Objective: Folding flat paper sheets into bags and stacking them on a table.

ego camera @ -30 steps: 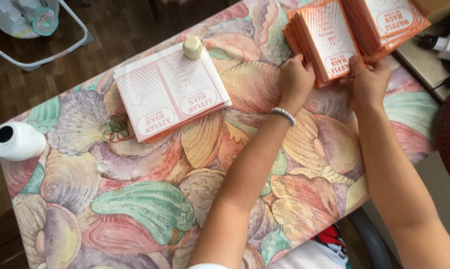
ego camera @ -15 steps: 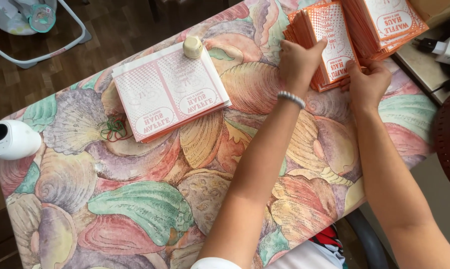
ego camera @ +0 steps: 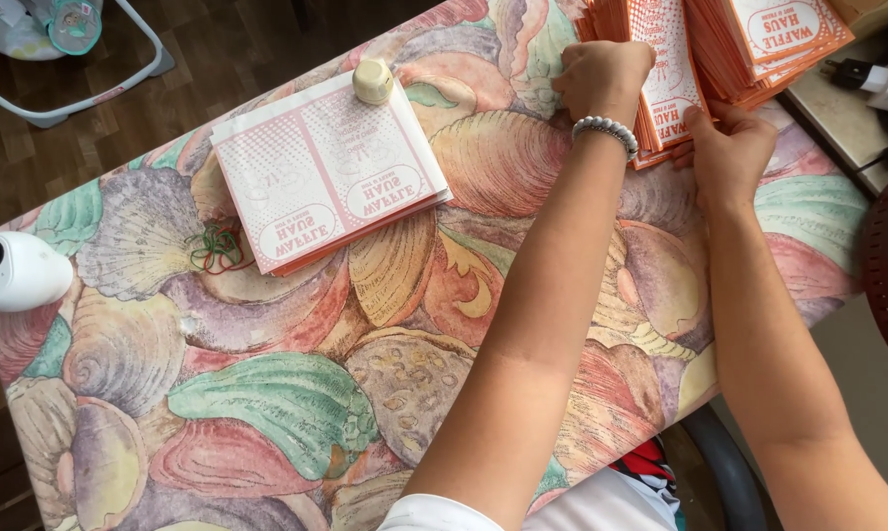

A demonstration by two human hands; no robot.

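The left hand (ego camera: 601, 77), a bead bracelet (ego camera: 609, 130) on its wrist, lies curled on top of a stack of orange paper bags (ego camera: 665, 74) at the far right of the table, fingers folded down over the stack's upper face. The right hand (ego camera: 727, 147) sits just beside it at the stack's near right corner, thumb on top and fingers tucked under the edge, so the corner is pinched between them. The stack lies under the left hand and partly inside the right hand's pinch. A second pile of orange bags (ego camera: 773, 39) touches or overlaps it on the right; where one ends and the other begins is hard to make out, and both are cut off by the top edge. The left hand's fingertips are hidden beneath its knuckles. Well apart to the left lies a flat pile of paler bags (ego camera: 321, 177) on the shell-patterned tablecloth (ego camera: 267, 393), with a small cream knob (ego camera: 373, 81) on its far corner and rubber bands (ego camera: 216, 248) at its near edge
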